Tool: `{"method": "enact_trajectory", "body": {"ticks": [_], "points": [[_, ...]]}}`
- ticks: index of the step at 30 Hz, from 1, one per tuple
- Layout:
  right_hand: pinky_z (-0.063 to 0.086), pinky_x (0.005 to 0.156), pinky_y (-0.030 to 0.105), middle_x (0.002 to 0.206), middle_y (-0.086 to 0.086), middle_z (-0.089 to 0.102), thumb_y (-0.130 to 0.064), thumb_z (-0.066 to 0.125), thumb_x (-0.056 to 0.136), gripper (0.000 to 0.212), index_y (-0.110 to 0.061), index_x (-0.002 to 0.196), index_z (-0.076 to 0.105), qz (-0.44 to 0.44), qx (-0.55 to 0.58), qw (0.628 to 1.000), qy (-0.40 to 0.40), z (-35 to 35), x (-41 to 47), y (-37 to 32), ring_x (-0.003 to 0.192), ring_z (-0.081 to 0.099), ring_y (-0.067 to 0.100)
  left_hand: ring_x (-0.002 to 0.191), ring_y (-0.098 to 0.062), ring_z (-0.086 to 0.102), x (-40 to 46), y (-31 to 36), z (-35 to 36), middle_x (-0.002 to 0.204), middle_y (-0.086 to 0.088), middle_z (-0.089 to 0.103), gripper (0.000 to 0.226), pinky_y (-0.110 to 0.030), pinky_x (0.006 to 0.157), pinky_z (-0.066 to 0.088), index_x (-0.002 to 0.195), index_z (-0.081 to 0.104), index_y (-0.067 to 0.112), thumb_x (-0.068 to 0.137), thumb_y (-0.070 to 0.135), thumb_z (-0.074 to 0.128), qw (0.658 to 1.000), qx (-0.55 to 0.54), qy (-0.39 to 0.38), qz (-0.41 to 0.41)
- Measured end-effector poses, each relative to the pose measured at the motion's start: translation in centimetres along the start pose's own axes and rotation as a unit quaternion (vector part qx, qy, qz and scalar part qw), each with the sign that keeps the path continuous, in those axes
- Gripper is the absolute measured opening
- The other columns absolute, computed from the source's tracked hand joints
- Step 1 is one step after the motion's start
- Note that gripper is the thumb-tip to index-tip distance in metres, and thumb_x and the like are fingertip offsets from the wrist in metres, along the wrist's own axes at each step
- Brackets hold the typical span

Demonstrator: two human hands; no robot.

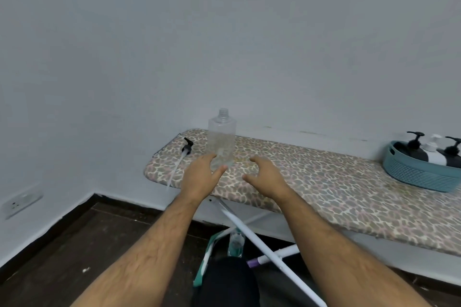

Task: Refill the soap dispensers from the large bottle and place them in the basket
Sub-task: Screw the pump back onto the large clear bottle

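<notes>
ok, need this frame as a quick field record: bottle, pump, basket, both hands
bottle: clear plastic bottle, upright on the leopard-print ironing board, neck open, no pump
pump: black pump head with clear tube, lying on board left of bottle
basket: teal ribbed basket at board's right end, holds three pump dispensers
left hand: open, at bottle base; contact unclear
right hand: open, apart from bottle

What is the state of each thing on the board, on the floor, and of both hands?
clear bottle: upright, uncapped, looks empty
pump head: off, lying on ironing board
basket: holds three pump dispensers
floor bottle: upright, some blue liquid
left hand: open, at the clear bottle
right hand: open, holding nothing
</notes>
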State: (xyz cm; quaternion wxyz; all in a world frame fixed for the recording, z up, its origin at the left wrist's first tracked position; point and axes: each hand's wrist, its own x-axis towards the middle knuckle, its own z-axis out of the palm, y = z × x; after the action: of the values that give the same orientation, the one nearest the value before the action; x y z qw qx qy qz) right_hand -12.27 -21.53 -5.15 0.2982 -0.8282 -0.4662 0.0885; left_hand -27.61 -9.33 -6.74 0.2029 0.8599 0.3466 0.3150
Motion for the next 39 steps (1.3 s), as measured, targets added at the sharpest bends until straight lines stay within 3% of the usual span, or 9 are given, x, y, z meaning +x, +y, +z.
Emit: {"method": "enact_trajectory", "body": {"ticks": [9, 13, 16, 18, 24, 30, 32, 35, 39], "points": [[0.049, 0.103, 0.043, 0.156, 0.011, 0.039, -0.013, 0.063, 0.093, 0.069, -0.02, 0.154, 0.031, 0.026, 0.198, 0.98, 0.002, 1.6, 5.0, -2.1, 0.137, 0.045, 0.027, 0.125, -0.018, 0.055, 3.8, -1.7, -0.5, 0.138, -0.003, 0.058, 0.066, -0.035, 0.101, 0.045, 0.142, 0.049, 0.014, 0.086, 0.041, 0.072, 0.993, -0.094, 0.021, -0.072], [0.047, 0.102, 0.036, 0.158, 0.009, 0.035, -0.008, 0.059, 0.097, 0.073, -0.022, 0.157, 0.021, 0.005, 0.269, 0.963, -0.017, 1.7, 7.3, -2.9, 0.139, 0.042, 0.026, 0.106, -0.007, 0.053, 5.8, -1.2, -0.1, 0.127, 0.005, 0.058, 0.07, -0.027, 0.09, 0.043, 0.14, 0.048, 0.016, 0.08, 0.032, 0.08, 0.983, -0.166, 0.014, -0.082], [0.051, 0.079, 0.018, 0.138, -0.005, 0.045, 0.008, 0.05, 0.095, 0.074, -0.022, 0.156, 0.021, -0.019, 0.294, 0.955, -0.041, 1.5, 8.5, -3.3, 0.117, 0.05, 0.01, 0.114, -0.012, 0.055, 7.1, -1.3, 0.8, 0.132, 0.004, 0.055, 0.08, -0.031, 0.094, 0.046, 0.144, 0.044, 0.017, 0.076, 0.03, 0.084, 0.973, -0.212, -0.004, -0.092], [0.053, 0.075, 0.018, 0.127, -0.006, 0.051, 0.011, 0.051, 0.092, 0.076, -0.025, 0.153, 0.025, -0.032, 0.308, 0.95, -0.048, 1.5, 9.4, -3.3, 0.102, 0.055, 0.0, 0.118, -0.017, 0.057, 7.8, -1.7, 1.4, 0.138, -0.001, 0.055, 0.079, -0.033, 0.097, 0.048, 0.145, 0.043, 0.017, 0.078, 0.029, 0.083, 0.967, -0.234, -0.007, -0.104], [0.054, 0.066, 0.016, 0.116, -0.008, 0.056, 0.009, 0.066, 0.086, 0.078, -0.018, 0.15, 0.031, -0.019, 0.349, 0.935, -0.053, 0.8, 10.3, -1.7, 0.093, 0.059, -0.002, 0.124, -0.015, 0.056, 8.9, -2.9, 1.9, 0.141, -0.003, 0.054, 0.072, -0.039, 0.103, 0.05, 0.151, 0.035, 0.019, 0.089, 0.024, 0.072, 0.944, -0.3, -0.108, -0.082], [0.054, 0.092, 0.037, 0.127, 0.007, 0.059, -0.006, 0.084, 0.077, 0.082, -0.02, 0.145, 0.039, -0.008, 0.358, 0.931, -0.073, 0.9, 10.1, -0.2, 0.114, 0.062, 0.021, 0.124, -0.012, 0.056, 8.5, -2.7, 1.5, 0.137, -0.001, 0.055, 0.063, -0.028, 0.096, 0.053, 0.149, 0.038, 0.021, 0.093, 0.015, 0.067, 0.921, -0.343, -0.175, -0.05], [0.055, 0.095, 0.041, 0.12, 0.009, 0.063, -0.007, 0.086, 0.074, 0.074, -0.019, 0.136, 0.046, -0.009, 0.358, 0.932, -0.06, 1.1, 10.0, -0.1, 0.112, 0.065, 0.025, 0.126, -0.013, 0.054, 8.7, -3.2, 1.1, 0.139, -0.001, 0.055, 0.068, -0.034, 0.103, 0.049, 0.15, 0.037, 0.017, 0.091, 0.013, 0.068, 0.92, -0.344, -0.174, -0.07], [0.056, 0.093, 0.041, 0.115, 0.006, 0.066, -0.012, 0.087, 0.074, 0.066, -0.021, 0.127, 0.049, -0.019, 0.349, 0.936, -0.042, 1.6, 9.7, 0.0, 0.107, 0.067, 0.023, 0.121, -0.011, 0.058, 9.8, -4.3, 0.0, 0.133, 0.001, 0.061, 0.054, -0.025, 0.095, 0.049, 0.143, 0.05, 0.017, 0.091, 0.006, 0.061, 0.936, -0.305, -0.149, -0.093], [0.055, 0.093, 0.038, 0.115, 0.001, 0.065, -0.019, 0.084, 0.079, 0.059, -0.021, 0.124, 0.047, -0.041, 0.316, 0.947, -0.038, 2.2, 9.3, 0.6, 0.106, 0.067, 0.016, 0.094, -0.012, 0.062, 11.5, -6.5, -0.9, 0.101, 0.005, 0.067, 0.026, -0.025, 0.081, 0.048, 0.111, 0.068, 0.019, 0.09, 0.01, 0.058, 0.985, -0.113, -0.01, -0.128]]}}
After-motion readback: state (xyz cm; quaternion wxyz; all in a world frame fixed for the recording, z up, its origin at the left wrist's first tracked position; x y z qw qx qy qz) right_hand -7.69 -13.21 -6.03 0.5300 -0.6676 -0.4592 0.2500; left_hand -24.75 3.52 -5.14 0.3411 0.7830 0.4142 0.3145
